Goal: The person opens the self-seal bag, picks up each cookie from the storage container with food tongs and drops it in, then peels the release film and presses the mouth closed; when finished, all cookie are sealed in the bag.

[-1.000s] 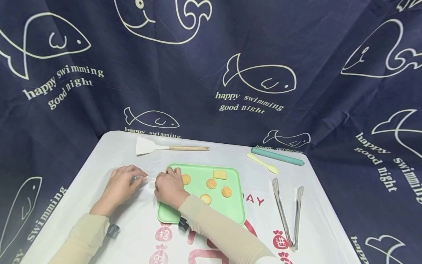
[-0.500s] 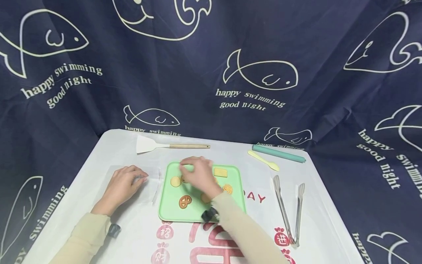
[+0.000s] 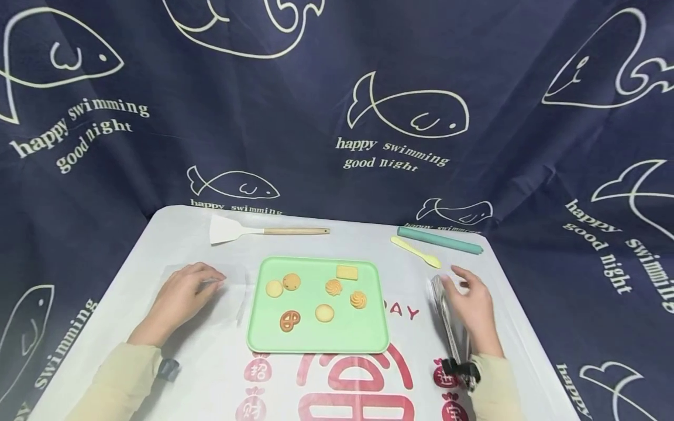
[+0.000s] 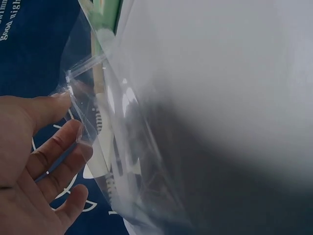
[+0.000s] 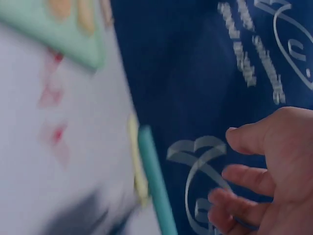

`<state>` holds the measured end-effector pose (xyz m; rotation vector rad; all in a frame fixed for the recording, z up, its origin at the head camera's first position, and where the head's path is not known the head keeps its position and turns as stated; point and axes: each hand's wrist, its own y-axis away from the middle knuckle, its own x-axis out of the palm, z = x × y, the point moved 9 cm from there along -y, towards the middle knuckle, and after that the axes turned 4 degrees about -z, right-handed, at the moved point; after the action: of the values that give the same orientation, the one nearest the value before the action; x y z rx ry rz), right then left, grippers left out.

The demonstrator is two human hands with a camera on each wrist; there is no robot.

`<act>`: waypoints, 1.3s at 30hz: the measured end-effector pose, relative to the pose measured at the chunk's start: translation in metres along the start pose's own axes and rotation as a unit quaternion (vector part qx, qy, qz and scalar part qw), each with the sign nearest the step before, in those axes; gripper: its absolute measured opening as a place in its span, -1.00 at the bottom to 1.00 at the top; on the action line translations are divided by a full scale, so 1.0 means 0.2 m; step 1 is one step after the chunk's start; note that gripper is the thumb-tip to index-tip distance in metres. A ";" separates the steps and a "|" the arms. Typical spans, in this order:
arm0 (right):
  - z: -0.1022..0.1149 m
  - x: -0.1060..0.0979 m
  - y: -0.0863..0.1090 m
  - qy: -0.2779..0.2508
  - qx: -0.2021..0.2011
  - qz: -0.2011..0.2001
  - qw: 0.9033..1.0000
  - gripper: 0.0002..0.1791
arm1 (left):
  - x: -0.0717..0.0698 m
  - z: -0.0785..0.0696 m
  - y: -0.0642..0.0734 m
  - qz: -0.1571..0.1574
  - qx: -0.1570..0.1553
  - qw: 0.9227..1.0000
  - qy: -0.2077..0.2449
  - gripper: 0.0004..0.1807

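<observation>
My left hand point(image 3: 181, 292) pinches the edge of a clear plastic bag point(image 4: 142, 161) between thumb and fingers; the bag lies to the left of a green tray point(image 3: 358, 339). On the tray are a pretzel point(image 3: 289, 320), two swirl cookies point(image 3: 333, 287), a rectangular biscuit point(image 3: 347, 272) and several round cookies point(image 3: 324, 313). At the right, my right hand point(image 3: 476, 304) is over the metal tongs point(image 3: 448, 324), thumb close to their tips, fingers relaxed and apart. The hand and wrist strap cover part of the tongs. In the right wrist view the hand holds nothing.
A white spatula point(image 3: 226, 230) with a wooden handle lies along the back edge. A yellow spoon point(image 3: 416, 252) and a teal rod point(image 3: 439, 240) lie at the back right. Red print marks the white table cover point(image 3: 210, 374); a dark blue curtain hangs behind.
My right hand has left the bag beside the tray, swung right across the cookies and come over the tongs. The left hand stays at the bag.
</observation>
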<state>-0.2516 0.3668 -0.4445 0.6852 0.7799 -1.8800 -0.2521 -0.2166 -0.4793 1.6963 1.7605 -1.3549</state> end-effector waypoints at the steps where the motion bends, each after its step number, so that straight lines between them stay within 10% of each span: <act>1: -0.06 -0.02 0.02 0.018 0.011 -0.004 1.000 -0.38 | -0.01 0.00 0.00 -0.001 -0.003 1.000 0.002 -0.90; 9: -0.35 0.03 0.22 0.113 0.059 0.036 0.991 0.07 | -0.05 -0.02 -0.03 -0.002 -0.004 0.999 0.048 -0.89; 21: -0.22 0.17 0.25 0.077 -0.007 0.031 0.997 0.06 | 0.04 -0.09 -0.03 0.017 0.021 0.998 0.049 -0.87; 39: -0.30 0.22 0.34 0.083 -0.003 0.135 0.987 0.19 | 0.09 -0.09 -0.03 0.024 0.030 0.999 0.034 -0.88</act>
<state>-0.1995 0.3646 -0.5293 0.9057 0.7561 -1.5899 -0.2545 -0.1912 -0.4824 1.8248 1.7183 -1.3580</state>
